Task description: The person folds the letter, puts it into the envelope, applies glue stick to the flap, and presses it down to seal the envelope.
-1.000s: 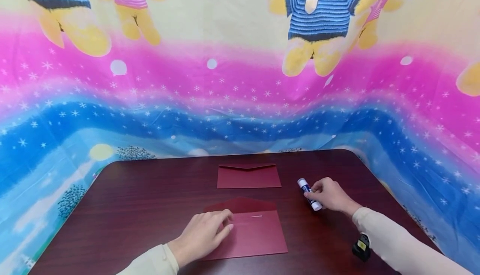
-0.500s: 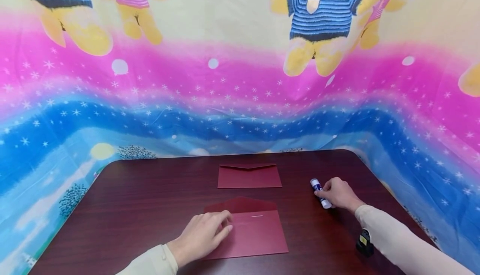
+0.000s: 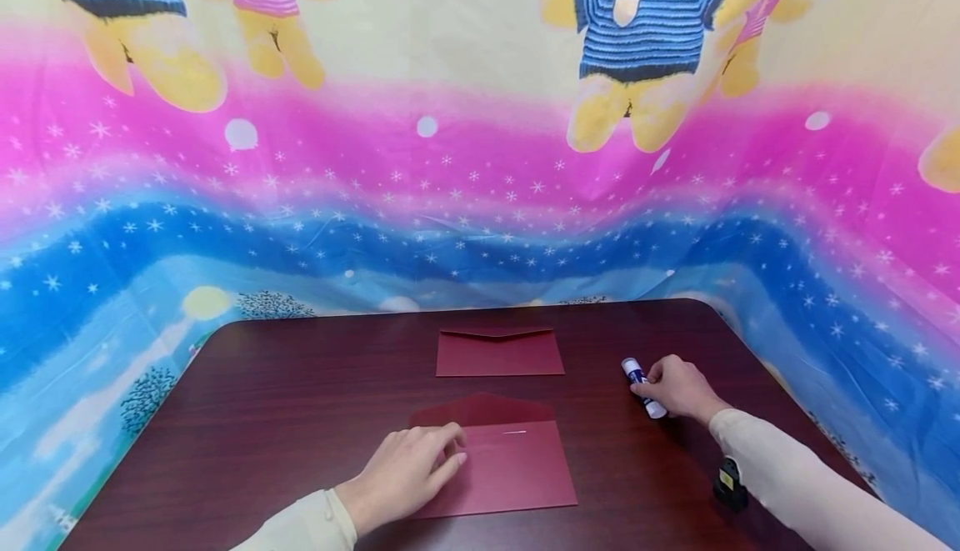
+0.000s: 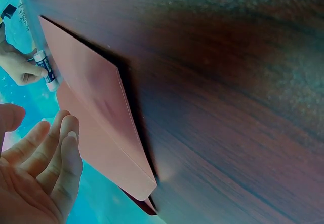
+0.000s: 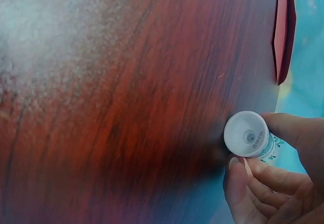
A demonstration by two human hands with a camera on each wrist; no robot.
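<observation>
A glue stick point(image 3: 643, 388), white with a dark blue label, lies at the right of the table, pinched between thumb and fingers of my right hand point(image 3: 681, 386). Its round white end point(image 5: 246, 134) faces the camera in the right wrist view. My left hand point(image 3: 408, 472) hovers over the left part of a red envelope point(image 3: 517, 468), fingers loosely bent and holding nothing. That envelope's pointed flap point(image 3: 480, 408) is raised on the far side. In the left wrist view the relaxed fingers point(image 4: 66, 168) overlap the envelope's edge.
A second red envelope point(image 3: 498, 357), its top edge slightly lifted, lies farther back on the dark wood table point(image 3: 300, 401). A printed curtain point(image 3: 480, 201) encloses the table's far side and both flanks. A black wrist device point(image 3: 729, 484) hangs from the right sleeve.
My right hand has shifted the glue stick a little to the right, then come almost to rest. The left hand and both envelopes have stayed in place.
</observation>
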